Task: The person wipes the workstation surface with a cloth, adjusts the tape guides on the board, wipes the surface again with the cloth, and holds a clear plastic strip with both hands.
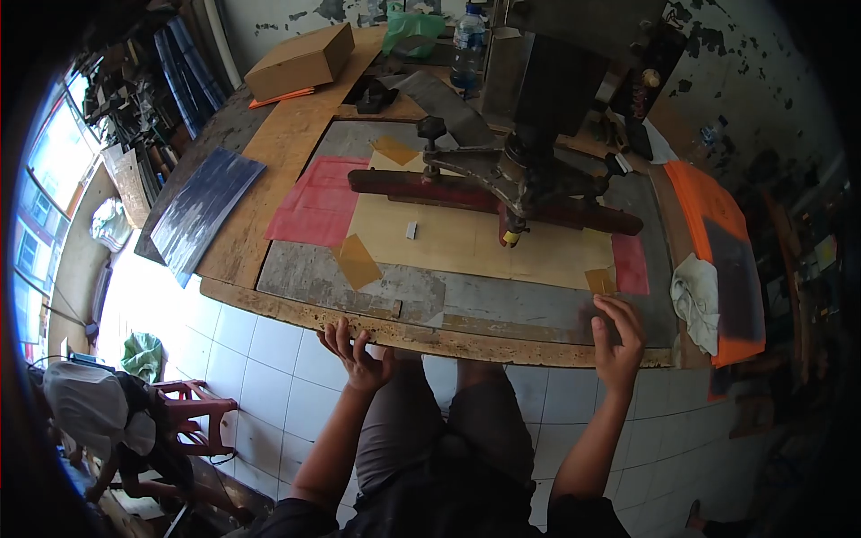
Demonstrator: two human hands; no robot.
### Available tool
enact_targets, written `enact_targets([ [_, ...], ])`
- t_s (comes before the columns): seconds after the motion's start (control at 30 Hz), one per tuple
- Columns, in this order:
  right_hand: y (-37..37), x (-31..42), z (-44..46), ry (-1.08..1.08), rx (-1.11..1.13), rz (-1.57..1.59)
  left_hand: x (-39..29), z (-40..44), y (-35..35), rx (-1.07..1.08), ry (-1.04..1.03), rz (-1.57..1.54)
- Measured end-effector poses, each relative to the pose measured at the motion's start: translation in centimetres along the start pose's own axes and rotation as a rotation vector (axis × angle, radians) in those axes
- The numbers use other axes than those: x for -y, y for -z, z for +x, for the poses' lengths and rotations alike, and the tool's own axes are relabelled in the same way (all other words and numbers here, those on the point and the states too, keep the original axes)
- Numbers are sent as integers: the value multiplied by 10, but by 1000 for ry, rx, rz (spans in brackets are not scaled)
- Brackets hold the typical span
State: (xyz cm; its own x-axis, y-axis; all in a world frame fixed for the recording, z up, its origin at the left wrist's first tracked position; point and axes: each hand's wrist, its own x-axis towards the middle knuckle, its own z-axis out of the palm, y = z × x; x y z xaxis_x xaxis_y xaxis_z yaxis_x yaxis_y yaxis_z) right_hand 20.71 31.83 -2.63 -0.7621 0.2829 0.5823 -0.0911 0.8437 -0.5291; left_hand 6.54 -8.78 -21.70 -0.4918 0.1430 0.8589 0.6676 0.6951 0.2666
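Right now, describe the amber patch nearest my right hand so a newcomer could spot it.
Start at the dark red bar over the grey plate, then find the long pale yellow sheet beneath it. Go to that sheet's near right corner, beside the right-hand red piece. The amber patch there differs from the others by lying just beyond your right hand.

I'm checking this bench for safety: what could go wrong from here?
The right hand is near the yellow sheet below the red bar; fingers straying under it might get pinched if it dropped.

The small pale piece on that sheet looks loose and could shift.

The dark sheet seems to overhang the table and might slide off.
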Motion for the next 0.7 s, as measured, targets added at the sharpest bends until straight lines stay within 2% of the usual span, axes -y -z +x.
enact_targets([
  [0.33, 2, 0, 0, 26, -7, -14, -1, -2, 7, 74, -18, 47],
  [0.7, 0, -3, -3, -8, -30, 5, 1, -5, 2, 56, -16, 52],
])
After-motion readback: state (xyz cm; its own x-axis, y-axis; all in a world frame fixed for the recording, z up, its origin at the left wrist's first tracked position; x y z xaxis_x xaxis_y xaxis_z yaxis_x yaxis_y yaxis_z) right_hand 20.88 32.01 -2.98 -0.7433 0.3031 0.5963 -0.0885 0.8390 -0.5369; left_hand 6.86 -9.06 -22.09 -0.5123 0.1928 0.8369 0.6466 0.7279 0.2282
